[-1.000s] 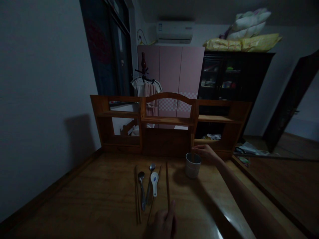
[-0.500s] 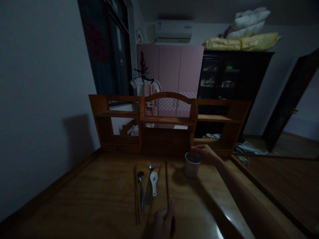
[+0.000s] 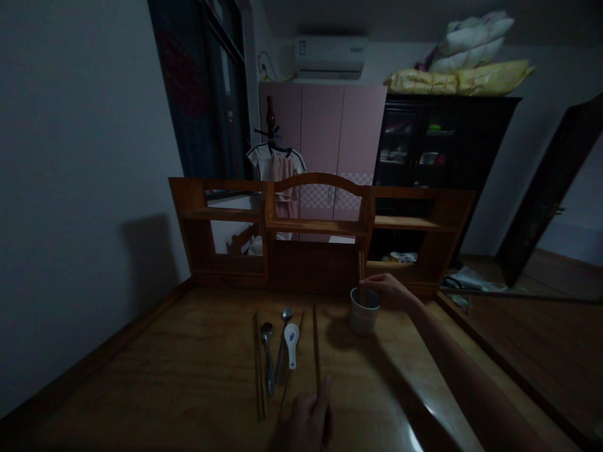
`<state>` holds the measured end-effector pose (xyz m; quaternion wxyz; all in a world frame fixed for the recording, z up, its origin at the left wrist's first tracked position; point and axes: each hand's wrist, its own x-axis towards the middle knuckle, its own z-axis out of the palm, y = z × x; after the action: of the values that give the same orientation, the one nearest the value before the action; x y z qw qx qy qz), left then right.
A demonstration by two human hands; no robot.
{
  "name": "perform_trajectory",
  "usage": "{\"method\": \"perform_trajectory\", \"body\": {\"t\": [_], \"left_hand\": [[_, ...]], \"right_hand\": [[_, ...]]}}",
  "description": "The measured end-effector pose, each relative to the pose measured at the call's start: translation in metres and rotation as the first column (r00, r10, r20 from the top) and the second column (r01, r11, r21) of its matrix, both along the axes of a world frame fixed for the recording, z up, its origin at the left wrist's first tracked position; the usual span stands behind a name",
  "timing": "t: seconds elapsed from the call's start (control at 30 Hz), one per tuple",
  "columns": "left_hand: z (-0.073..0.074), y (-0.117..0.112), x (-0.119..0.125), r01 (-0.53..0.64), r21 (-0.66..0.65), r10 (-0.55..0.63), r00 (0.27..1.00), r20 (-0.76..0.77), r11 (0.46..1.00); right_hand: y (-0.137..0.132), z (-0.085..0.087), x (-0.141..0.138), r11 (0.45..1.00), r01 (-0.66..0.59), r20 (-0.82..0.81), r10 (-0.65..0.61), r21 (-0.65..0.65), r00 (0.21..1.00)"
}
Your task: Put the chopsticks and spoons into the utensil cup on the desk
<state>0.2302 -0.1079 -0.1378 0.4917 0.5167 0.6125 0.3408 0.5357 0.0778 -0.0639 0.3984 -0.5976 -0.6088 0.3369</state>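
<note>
My right hand [image 3: 389, 290] pinches a pair of wooden chopsticks [image 3: 362, 269] that stand upright with their lower ends inside a pale cup [image 3: 363, 319]. At the bottom middle, my left hand [image 3: 308, 417] is closed around the near end of a single dark chopstick [image 3: 316, 342], which points away from me. To its left lie a white ceramic spoon [image 3: 291, 342] with a blue mark, a metal spoon [image 3: 267, 355] and another long-handled metal spoon [image 3: 282, 342]. One thin chopstick [image 3: 302, 320] passes beneath the white spoon. Farther left rests a pair of chopsticks [image 3: 260, 376].
The wooden tabletop [image 3: 188, 358] carries a wooden shelf unit [image 3: 313, 229] along its back edge, just behind the cup. A wall [image 3: 85, 220] borders the left side. Past the shelf stand a pink wardrobe [image 3: 321, 125] and a dark cabinet [image 3: 471, 144].
</note>
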Motion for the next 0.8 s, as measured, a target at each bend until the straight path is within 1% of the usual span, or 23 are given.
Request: {"method": "perform_trajectory", "body": {"t": [0.27,0.47,0.63,0.8], "left_hand": [[-0.0063,0.0023,-0.0010,-0.001,0.078,0.004,0.999,-0.038,0.997],[-0.0099,0.0028,0.0022,0.023,0.038,-0.023,1.000,0.001,0.999],[-0.0081,0.0025,0.0005,0.030,0.043,-0.030,1.000,-0.003,0.999],[-0.0039,0.0008,0.0002,0.030,0.041,-0.028,0.998,-0.051,0.999]], "right_hand": [[0.0024,0.0005,0.0000,0.998,-0.037,-0.002,0.037,-0.050,0.999],[0.0008,-0.0001,-0.0001,0.998,-0.040,-0.018,0.039,-0.049,0.999],[0.0010,-0.0015,0.0014,0.997,-0.048,-0.028,0.047,-0.059,0.999],[-0.0007,-0.0023,0.0005,0.996,-0.052,-0.044,0.049,-0.071,0.998]]}}
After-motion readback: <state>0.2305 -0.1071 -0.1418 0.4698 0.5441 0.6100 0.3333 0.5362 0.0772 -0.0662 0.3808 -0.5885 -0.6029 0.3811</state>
